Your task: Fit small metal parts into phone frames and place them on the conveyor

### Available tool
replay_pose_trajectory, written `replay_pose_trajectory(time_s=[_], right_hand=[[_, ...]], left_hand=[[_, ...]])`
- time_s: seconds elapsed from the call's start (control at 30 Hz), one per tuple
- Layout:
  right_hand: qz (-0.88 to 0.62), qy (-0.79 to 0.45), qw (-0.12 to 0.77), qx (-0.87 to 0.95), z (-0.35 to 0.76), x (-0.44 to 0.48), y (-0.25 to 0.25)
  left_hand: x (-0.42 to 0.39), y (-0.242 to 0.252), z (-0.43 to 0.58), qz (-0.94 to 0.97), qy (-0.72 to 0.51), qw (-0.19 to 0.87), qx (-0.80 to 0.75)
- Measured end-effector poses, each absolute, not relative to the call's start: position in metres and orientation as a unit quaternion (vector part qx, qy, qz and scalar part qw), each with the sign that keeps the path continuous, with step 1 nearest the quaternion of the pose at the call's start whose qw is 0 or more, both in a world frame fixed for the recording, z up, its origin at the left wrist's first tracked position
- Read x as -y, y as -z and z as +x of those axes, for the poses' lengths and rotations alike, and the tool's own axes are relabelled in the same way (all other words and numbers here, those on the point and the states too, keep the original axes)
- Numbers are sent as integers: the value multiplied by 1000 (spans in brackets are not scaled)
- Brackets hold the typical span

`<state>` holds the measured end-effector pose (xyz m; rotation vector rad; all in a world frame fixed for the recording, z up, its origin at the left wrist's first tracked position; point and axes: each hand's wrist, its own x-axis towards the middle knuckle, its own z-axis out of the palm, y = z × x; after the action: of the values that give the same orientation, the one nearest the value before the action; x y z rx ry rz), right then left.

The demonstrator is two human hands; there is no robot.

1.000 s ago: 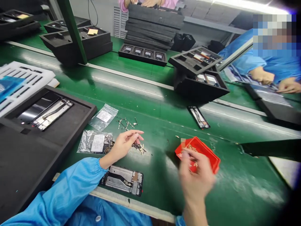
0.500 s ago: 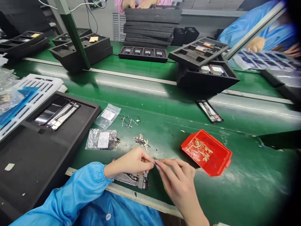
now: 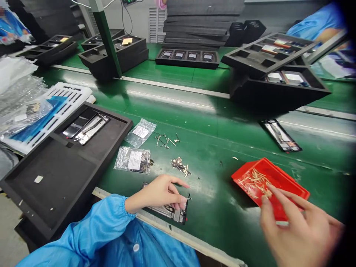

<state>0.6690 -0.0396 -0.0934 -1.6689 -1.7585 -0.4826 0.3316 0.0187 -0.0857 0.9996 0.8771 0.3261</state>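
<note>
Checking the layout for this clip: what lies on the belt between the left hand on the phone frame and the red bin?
Head view: bare green belt between left hand and red bin; just a tiny dark speck farther back.

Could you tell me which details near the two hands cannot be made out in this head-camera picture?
- Phone frame: mostly hidden under the left hand.
- Left hand fingertips: whether they pinch a small part is too small to tell.
- Right hand: blurred and cut off by the bottom edge; any part held is unclear.
- Gold parts in the red tray: too small to identify.
</note>
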Motion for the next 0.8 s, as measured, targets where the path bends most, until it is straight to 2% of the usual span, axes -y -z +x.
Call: replay_pose_trajectory(time_s=[0.2, 0.4, 0.5, 0.6, 0.7, 0.8], right_hand=[[-452, 36, 316, 833, 586, 53, 96], [-420, -22, 330, 845, 555, 46, 106], [-446, -190, 316, 815, 551, 40, 110], [-475, -328, 276, 768, 546, 36, 117], [-500, -342, 260, 752, 543, 35, 123], [-504, -343, 247, 753, 544, 35, 125]], left_hand=[[-11, 89, 321, 356, -181, 842, -363], [5, 85, 302, 386, -188, 827, -362], [19, 79, 286, 524, -234, 702, -421], [33, 84, 271, 719, -246, 463, -456], [41, 98, 260, 817, -184, 322, -441], [43, 108, 256, 843, -145, 296, -426]])
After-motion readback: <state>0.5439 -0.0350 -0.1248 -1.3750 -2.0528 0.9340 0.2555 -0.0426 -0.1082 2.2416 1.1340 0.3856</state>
